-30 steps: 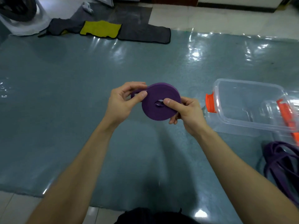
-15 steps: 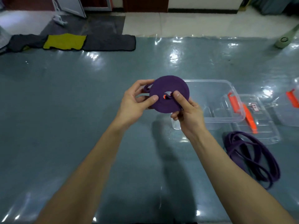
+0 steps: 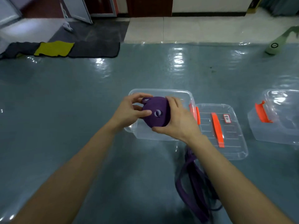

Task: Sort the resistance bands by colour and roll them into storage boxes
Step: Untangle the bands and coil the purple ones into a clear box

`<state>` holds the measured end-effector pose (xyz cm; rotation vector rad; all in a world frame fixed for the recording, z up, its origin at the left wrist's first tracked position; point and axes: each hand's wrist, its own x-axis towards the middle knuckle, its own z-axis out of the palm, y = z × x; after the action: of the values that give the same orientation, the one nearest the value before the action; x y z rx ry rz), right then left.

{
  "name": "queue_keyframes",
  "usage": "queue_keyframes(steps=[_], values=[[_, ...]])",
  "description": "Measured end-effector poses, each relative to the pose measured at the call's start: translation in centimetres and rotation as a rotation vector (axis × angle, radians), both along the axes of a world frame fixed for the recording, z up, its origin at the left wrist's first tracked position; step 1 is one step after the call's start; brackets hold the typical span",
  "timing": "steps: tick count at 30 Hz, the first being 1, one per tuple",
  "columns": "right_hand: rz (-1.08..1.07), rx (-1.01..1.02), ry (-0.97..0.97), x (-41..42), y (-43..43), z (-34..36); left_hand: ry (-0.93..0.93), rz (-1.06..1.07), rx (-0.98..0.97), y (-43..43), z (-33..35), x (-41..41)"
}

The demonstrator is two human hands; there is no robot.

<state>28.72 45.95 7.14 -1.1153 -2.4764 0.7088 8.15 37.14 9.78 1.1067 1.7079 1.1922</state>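
A purple resistance band rolled into a tight disc is held over the open clear storage box. My left hand pinches its left edge, thumb on the flat face. My right hand grips its right side and underside. A loose purple band lies in loops on the floor, partly behind my right forearm.
A clear lid with an orange handle and a small label lies right of the box. A second clear box with an orange latch stands far right. Dark and yellow cloths lie far left; a pale green object is at the far right.
Both hands have carried the rolled band forward and to the right, from in front of the box to over it. The view has swung right, showing the lid and second box.
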Motion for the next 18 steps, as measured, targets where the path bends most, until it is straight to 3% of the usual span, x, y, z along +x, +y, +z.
queue_keyframes(steps=[6,13,18], values=[[0.041,0.128,-0.208,-1.2,2.8,-1.0,-0.066,0.005,-0.106,3.7,-2.4,-1.4],[0.076,0.074,-0.444,-4.2,6.0,-3.6,-0.199,0.055,-0.289,7.7,-8.0,-1.9],[0.098,-0.006,-0.588,-5.8,6.8,-6.7,-0.035,0.127,-0.399,9.2,-12.3,-0.8]])
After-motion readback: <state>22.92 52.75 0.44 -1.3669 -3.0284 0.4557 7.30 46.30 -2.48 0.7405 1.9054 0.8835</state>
